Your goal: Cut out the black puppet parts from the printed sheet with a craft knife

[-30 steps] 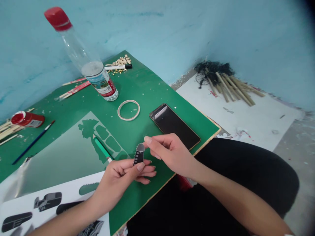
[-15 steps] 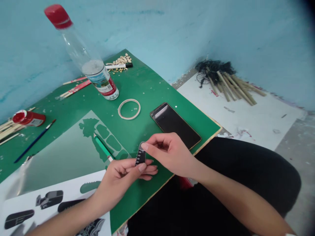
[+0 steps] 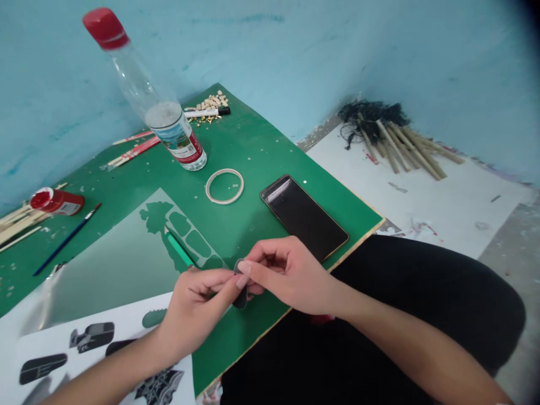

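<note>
Black, small and flat, the cut-out piece [image 3: 241, 296] is pinched between the two hands, above the tabletop [image 3: 261, 135] and just to the near-left of the phone [image 3: 304, 216]. The left hand [image 3: 206, 295] is closed to a pinch, its thumb lying across the middle of the piece (the rounded lower end sticks out below). The right hand [image 3: 291, 273], just in front of the phone and covering part of its near edge from view, has thumb and fingers closed together at the greyish upper end; its other fingers are curled and partly hidden.

To the left of the phone lies a thin tape ring [image 3: 225, 201]. Farther left and beyond the phone stands a clear bottle [image 3: 172, 132] with a red cap, and a marker [image 3: 206, 113] lies among small pale bits past it. To the near-left of the phone, a green pencil [image 3: 179, 248] rests on a translucent sheet [image 3: 107, 261] with cut-out openings; a white printed page [image 3: 130, 315] with dark shapes is nearer the person. Far left of the phone are a red paint jar [image 3: 63, 202] and a blue brush [image 3: 67, 239]. Off the tabletop, beyond the phone to the right, sticks [image 3: 411, 149] lie on a white sheet.
</note>
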Demonstrator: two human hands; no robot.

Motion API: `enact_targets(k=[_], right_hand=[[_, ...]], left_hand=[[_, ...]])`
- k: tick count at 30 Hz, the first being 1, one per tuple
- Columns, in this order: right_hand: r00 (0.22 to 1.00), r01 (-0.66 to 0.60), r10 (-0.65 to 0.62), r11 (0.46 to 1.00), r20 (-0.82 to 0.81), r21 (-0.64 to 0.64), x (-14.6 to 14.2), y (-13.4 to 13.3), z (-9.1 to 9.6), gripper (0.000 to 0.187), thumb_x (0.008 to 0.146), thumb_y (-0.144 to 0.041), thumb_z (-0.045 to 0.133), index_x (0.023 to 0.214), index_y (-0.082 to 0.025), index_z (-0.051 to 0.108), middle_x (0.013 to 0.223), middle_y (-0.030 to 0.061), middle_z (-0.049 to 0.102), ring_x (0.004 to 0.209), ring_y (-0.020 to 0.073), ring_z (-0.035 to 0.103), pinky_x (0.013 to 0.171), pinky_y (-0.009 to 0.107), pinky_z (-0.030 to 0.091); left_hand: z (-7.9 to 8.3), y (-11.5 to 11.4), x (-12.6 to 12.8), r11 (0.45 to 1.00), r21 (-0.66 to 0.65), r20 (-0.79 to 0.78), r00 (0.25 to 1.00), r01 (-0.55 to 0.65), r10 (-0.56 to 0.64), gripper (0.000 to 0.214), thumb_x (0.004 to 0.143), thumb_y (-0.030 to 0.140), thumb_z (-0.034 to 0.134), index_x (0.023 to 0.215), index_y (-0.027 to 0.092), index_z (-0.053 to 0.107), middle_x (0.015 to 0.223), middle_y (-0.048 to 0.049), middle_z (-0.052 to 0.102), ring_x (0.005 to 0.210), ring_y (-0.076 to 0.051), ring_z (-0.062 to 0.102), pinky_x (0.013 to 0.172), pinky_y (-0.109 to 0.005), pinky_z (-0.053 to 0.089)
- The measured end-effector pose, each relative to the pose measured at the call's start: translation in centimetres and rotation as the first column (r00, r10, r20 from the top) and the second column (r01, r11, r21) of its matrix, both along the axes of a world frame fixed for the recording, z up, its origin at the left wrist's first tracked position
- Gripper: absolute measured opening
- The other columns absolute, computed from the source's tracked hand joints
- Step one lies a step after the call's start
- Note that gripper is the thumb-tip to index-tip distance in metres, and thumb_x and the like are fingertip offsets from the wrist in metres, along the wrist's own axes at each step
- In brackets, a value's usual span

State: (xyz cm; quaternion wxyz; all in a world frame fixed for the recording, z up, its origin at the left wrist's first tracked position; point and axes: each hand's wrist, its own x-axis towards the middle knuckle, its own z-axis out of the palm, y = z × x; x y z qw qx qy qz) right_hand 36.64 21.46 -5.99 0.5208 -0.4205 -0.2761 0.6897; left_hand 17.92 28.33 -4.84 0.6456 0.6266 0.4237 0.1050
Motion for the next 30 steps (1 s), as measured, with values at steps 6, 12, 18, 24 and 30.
enact_targets(k=[6,12,18,24,30], right_hand=[[0.994,0.111,-0.111,0.994,0.010,-0.003,-0.4,0.0,0.1,0.035,0.080,-0.044,0.088,0.077,-0.015,0.070,0.064,-0.0016,0.067,0.059,0.0121,0.066,0.059,0.024,0.057],[0.956,0.208,-0.224,0.973,0.189,0.097,0.4,0.4,0.4,0.031,0.083,-0.042,0.086,0.075,-0.016,0.072,0.068,-0.0006,0.067,0.061,0.0100,0.059,0.058,0.022,0.050],[0.948,0.237,-0.251,0.967,0.194,0.092,0.9,0.6,0.6,0.038,0.084,-0.052,0.082,0.074,-0.017,0.070,0.067,-0.0021,0.061,0.059,0.0093,0.050,0.058,0.023,0.046],[0.962,0.232,-0.234,0.972,0.143,0.033,0.8,0.5,0.8,0.037,0.082,-0.046,0.085,0.069,-0.018,0.066,0.060,-0.0062,0.049,0.055,0.0074,0.039,0.055,0.023,0.040],[0.961,0.247,-0.250,0.968,0.123,0.035,0.7,0.4,0.9,0.034,0.083,-0.041,0.085,0.069,-0.017,0.067,0.061,-0.0066,0.047,0.056,0.0067,0.036,0.055,0.021,0.038]], left_hand=[[0.4,0.0,0.6,0.999,-0.042,0.026,0.999,-0.035,0.036,0.026,0.085,0.046,0.085,0.084,0.020,0.086,0.068,-0.0037,0.078,0.064,-0.017,0.074,0.063,-0.022,0.061],[0.5,-0.2,0.9,0.985,-0.150,0.081,0.992,-0.085,0.098,0.031,0.086,0.049,0.085,0.096,0.020,0.086,0.091,-0.0076,0.083,0.075,-0.021,0.081,0.074,-0.027,0.068],[0.7,-0.8,0.6,0.964,-0.231,0.103,0.981,-0.134,0.162,0.037,0.088,0.040,0.085,0.119,0.020,0.080,0.108,-0.0078,0.082,0.099,-0.025,0.081,0.090,-0.030,0.068],[0.0,-1.2,-0.1,0.954,-0.273,0.187,0.967,-0.120,0.175,0.058,0.089,0.031,0.085,0.143,0.023,0.066,0.111,-0.0074,0.081,0.106,-0.025,0.079,0.092,-0.028,0.066],[0.3,-1.1,-0.3,0.942,-0.331,0.260,0.953,-0.062,0.154,0.056,0.094,0.022,0.079,0.147,0.029,0.062,0.115,-0.0048,0.081,0.114,-0.023,0.075,0.094,-0.024,0.065]])
